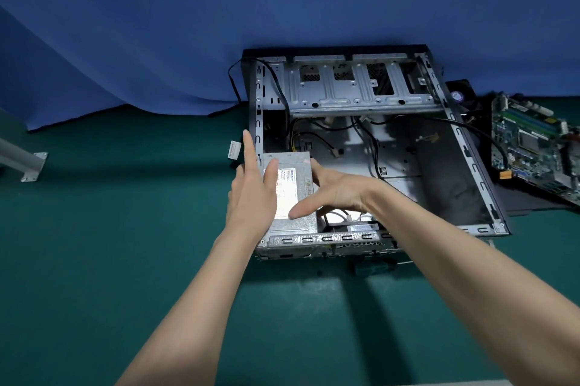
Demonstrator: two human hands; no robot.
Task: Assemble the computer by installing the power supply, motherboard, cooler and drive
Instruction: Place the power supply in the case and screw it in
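Green desk [125, 228] carries an open case [455, 184] lying on its side toward the far edge, its far end against a blue cloth [219, 9]. Inside the case, at its near left corner, sits the PSU [298, 197] — a grey box with a white label on top. The left grip [251, 194] is released: fingers straight and pointing away, palm along the PSU's left side by the case wall, thumb lying on the top face. The right grip [339, 191] is released too and spread wide — thumb tip on the top face, fingers reaching over the PSU's far right corner. Black cables [375, 147] trail across the case floor. A motherboard [533, 150] lies on a black panel [533, 206] right of the case, toward the desk's right edge, with a fan [461, 87] between the two.
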